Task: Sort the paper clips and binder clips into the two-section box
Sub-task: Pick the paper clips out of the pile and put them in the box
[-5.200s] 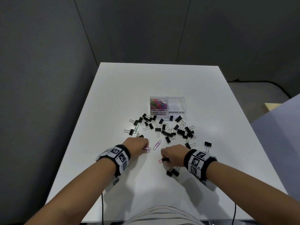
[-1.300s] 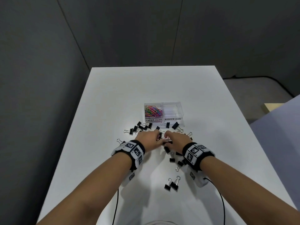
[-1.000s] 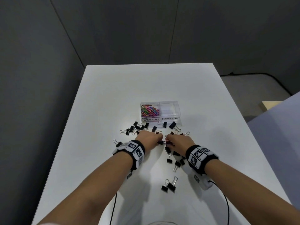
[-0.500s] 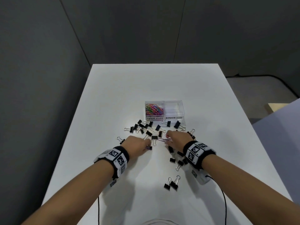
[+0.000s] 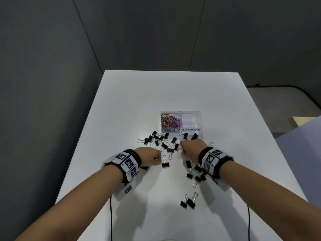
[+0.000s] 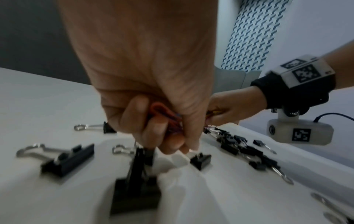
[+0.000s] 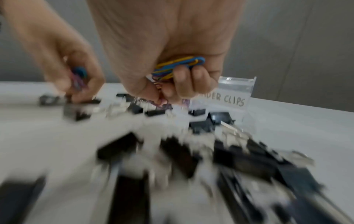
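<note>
**Both hands full of paper clips**

My left hand (image 6: 153, 97) grips a bunch of paper clips (image 6: 162, 115); my right hand (image 7: 168, 53) clutches another bunch (image 7: 178, 65). Binder clips (image 5: 165, 164) lie scattered on the table (image 5: 121, 110) before the box (image 5: 191, 129).

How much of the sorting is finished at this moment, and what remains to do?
Done: the paper clips section of the box holds a colourful pile. In hand: the left hand and right hand each grip a bunch of coloured paper clips, not yet dropped in. Left: the binder clips section looks empty, and many black binder clips lie scattered on the table.
</note>
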Demonstrator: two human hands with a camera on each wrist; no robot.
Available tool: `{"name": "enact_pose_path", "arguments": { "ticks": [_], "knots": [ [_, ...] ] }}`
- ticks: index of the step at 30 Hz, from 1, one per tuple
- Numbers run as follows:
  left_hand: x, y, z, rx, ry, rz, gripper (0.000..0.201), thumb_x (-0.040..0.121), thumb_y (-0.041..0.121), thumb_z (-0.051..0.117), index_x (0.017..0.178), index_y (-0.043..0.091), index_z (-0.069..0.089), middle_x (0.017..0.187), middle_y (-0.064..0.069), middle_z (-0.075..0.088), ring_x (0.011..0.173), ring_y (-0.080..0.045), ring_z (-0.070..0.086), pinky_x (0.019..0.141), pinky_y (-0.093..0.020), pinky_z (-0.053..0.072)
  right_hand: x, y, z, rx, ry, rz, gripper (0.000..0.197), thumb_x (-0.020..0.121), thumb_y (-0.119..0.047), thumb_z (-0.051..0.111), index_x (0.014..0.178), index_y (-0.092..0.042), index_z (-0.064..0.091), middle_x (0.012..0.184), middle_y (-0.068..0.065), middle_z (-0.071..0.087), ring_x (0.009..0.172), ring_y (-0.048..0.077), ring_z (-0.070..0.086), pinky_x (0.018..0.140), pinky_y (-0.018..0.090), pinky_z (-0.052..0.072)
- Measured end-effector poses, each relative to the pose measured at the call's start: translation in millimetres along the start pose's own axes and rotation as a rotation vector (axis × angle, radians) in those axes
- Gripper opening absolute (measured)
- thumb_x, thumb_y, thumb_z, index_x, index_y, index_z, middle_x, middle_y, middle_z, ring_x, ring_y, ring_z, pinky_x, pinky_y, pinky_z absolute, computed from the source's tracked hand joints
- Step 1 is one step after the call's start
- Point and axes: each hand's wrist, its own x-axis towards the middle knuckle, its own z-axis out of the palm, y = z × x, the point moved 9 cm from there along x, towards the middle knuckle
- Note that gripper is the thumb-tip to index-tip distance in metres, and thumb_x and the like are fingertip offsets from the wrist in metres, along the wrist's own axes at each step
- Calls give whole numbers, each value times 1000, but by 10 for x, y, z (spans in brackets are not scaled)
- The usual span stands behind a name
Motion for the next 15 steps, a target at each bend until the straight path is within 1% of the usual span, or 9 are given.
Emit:
{"name": "enact_pose_path", "arguments": {
  "ticks": [2,3,4,5,8,9,11,13,15],
  "knots": [
    [25,-19,-98,-37,-12,8,29,97,28,43,120,16,55,123,-6,62,112,-23,57,89,-27,42,127,51,-240,98,48,15,19,98,-23,37,97,-9,50,77,-1,50,67,14,51,73,27,53],
    [38,-28,-149,-53,-15,9,29,97,25,42,121,16,54,124,-6,61,113,-23,56,86,-26,43,210,83,-363,136,65,23,18,99,-23,36,93,-11,47,73,-4,47,65,13,50,72,27,53],
    [51,-43,-199,-69,-19,0,29,97,21,40,122,15,53,125,-5,59,114,-23,56,81,-24,43,306,119,-477,159,76,33,18,100,-23,34,94,-11,47,74,-3,47,67,15,50,73,28,53],
    [68,-60,-245,-83,-23,-8,30,97,18,39,124,14,52,126,-6,58,115,-23,55,80,-23,42,414,158,-571,166,81,43,19,100,-20,34,99,-9,48,78,0,50,70,17,51,73,29,52],
    [123,-127,-367,-125,-15,-15,34,96,10,38,128,11,50,133,-9,53,120,-24,51,98,-29,40,722,230,-752,125,58,70,20,99,-13,33,112,-5,47,87,6,50,76,22,50,70,31,43],
    [139,-143,-407,-134,-3,-5,35,96,8,38,127,11,51,134,-10,52,120,-24,51,100,-30,39,797,218,-799,93,46,72,21,98,-12,34,114,-5,46,87,6,48,77,23,49,69,31,41],
    [159,-171,-476,-134,21,21,34,96,7,38,127,9,52,131,-12,52,117,-25,52,97,-28,39,919,165,-843,6,11,69,22,95,-11,40,115,-5,46,89,8,49,77,24,49,69,32,41],
    [168,-208,-531,-123,47,35,34,98,9,38,129,12,52,127,-13,51,113,-27,54,94,-27,39,982,103,-846,-99,-39,58,23,91,-9,48,113,-6,50,98,9,59,79,25,52,70,31,43],
    [180,-250,-577,-129,76,39,34,98,10,38,129,14,52,124,-13,52,110,-27,56,93,-28,41,1026,77,-836,-133,-52,51,20,89,-7,50,108,-6,54,105,10,63,81,26,56,70,30,43]
  ]
}}
